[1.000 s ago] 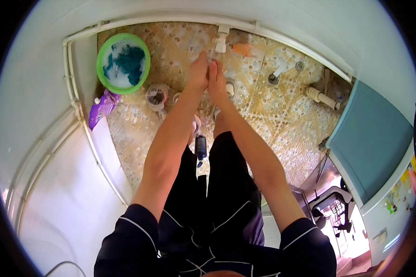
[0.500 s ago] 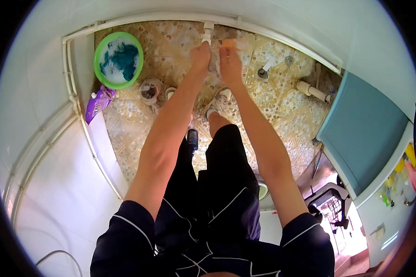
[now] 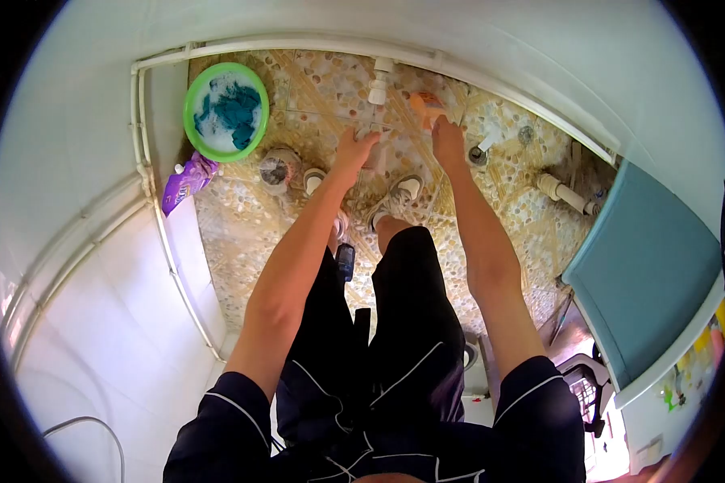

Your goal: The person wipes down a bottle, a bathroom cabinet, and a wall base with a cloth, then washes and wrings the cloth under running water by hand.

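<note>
Arms point(image 3: 275, 282): spread wider than in earlier frame.
Green basin point(image 3: 189, 121): teal cloth point(image 3: 235, 117) soaked in suds point(image 3: 224, 80), not lifted out.
Left hand point(image 3: 355, 151): part-curled, grip can't be told.
Right hand point(image 3: 449, 140): orange item point(image 3: 428, 105) met at fingertips, hold can't be told.

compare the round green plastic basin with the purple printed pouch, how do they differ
The round green plastic basin is wide and circular; the purple printed pouch is smaller and narrow. The basin is open, showing teal cloth in white suds, while the pouch's contents are hidden. Both sit close together at the picture's left.
</note>
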`<action>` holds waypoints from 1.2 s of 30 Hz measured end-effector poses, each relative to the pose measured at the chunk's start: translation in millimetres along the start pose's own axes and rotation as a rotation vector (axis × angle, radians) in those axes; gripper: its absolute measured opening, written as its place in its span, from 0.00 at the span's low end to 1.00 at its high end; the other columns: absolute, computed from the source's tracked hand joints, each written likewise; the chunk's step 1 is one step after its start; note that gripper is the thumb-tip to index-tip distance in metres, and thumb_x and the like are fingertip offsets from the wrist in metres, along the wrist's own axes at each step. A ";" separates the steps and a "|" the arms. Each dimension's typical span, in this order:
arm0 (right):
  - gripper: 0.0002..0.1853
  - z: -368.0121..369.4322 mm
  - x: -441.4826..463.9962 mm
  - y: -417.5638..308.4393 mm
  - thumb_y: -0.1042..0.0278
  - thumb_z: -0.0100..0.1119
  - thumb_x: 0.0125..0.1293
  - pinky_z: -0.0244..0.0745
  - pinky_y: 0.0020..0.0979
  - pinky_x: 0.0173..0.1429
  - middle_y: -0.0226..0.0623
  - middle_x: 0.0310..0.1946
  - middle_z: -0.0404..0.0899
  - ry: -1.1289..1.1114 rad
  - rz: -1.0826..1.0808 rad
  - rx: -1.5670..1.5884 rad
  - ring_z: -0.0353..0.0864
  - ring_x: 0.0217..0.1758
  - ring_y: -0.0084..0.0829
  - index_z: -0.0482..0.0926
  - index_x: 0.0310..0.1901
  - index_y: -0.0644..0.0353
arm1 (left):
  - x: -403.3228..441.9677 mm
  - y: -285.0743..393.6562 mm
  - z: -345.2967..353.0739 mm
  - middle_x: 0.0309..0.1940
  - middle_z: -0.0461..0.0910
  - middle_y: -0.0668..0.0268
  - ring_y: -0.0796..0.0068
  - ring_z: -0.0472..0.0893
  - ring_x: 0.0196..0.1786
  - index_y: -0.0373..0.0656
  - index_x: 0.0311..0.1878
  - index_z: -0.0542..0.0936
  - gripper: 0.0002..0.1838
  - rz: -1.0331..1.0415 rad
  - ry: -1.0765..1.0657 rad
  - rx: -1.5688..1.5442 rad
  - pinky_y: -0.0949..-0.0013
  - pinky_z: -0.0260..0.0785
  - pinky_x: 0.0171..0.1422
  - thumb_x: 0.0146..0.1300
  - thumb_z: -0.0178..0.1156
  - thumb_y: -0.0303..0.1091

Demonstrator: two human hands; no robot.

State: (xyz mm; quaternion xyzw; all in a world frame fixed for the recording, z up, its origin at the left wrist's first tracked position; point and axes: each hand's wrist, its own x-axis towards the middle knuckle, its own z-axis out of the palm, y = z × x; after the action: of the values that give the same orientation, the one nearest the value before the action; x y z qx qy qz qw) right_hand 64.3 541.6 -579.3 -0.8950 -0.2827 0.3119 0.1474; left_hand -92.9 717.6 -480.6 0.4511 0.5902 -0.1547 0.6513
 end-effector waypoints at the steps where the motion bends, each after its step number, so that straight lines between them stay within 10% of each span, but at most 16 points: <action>1: 0.11 -0.3 -15.0 -1.0 0.70 0.56 0.68 0.74 0.55 0.42 0.58 0.35 0.78 0.098 -0.037 0.055 0.79 0.38 0.61 0.73 0.49 0.64 | -14.6 2.9 0.3 0.68 0.68 0.50 0.53 0.80 0.56 0.40 0.79 0.50 0.48 -0.002 -0.006 0.010 0.56 0.79 0.45 0.65 0.68 0.42; 7: 0.08 -74.5 -158.7 -55.1 0.69 0.55 0.69 0.70 0.52 0.38 0.53 0.29 0.78 0.294 -0.034 0.451 0.78 0.35 0.55 0.72 0.34 0.64 | -99.0 -10.4 -13.1 0.63 0.71 0.53 0.57 0.76 0.60 0.42 0.76 0.57 0.41 -0.007 -0.133 -0.042 0.56 0.78 0.49 0.65 0.67 0.39; 9: 0.08 -88.2 -207.6 -61.6 0.67 0.58 0.69 0.75 0.42 0.36 0.48 0.29 0.82 0.367 -0.082 0.359 0.83 0.31 0.45 0.75 0.40 0.64 | -153.0 0.3 -4.9 0.50 0.79 0.58 0.65 0.82 0.47 0.36 0.64 0.70 0.27 0.161 -0.068 -0.172 0.60 0.77 0.46 0.65 0.66 0.33; 16: 0.08 -169.6 -351.7 -155.1 0.69 0.58 0.73 0.82 0.29 0.36 0.42 0.26 0.84 0.513 0.325 0.851 0.87 0.30 0.29 0.75 0.47 0.65 | -241.3 -10.0 -10.4 0.54 0.77 0.61 0.67 0.79 0.52 0.42 0.69 0.66 0.29 0.145 -0.420 -0.160 0.60 0.77 0.48 0.69 0.64 0.38; 26: 0.10 -271.3 -479.5 -224.1 0.67 0.60 0.71 0.74 0.28 0.23 0.39 0.21 0.79 0.869 0.464 0.793 0.82 0.20 0.26 0.76 0.42 0.67 | -350.7 10.3 49.6 0.35 0.78 0.66 0.73 0.80 0.27 0.43 0.52 0.74 0.16 0.215 -0.582 0.057 0.69 0.71 0.24 0.72 0.59 0.45; 36: 0.09 -352.9 -573.3 -132.2 0.71 0.57 0.72 0.78 0.32 0.29 0.45 0.28 0.82 1.156 0.527 0.743 0.86 0.24 0.33 0.76 0.47 0.67 | -452.3 2.7 203.5 0.41 0.79 0.67 0.78 0.78 0.43 0.40 0.53 0.76 0.16 0.513 -0.697 0.271 0.71 0.71 0.46 0.68 0.64 0.38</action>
State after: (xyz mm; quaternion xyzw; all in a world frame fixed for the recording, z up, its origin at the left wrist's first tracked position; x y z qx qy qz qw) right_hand -134.1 273.2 20.1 -0.8459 0.1890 -0.1097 0.4865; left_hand -78.3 412.6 -89.8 0.5849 0.1792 -0.2071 0.7635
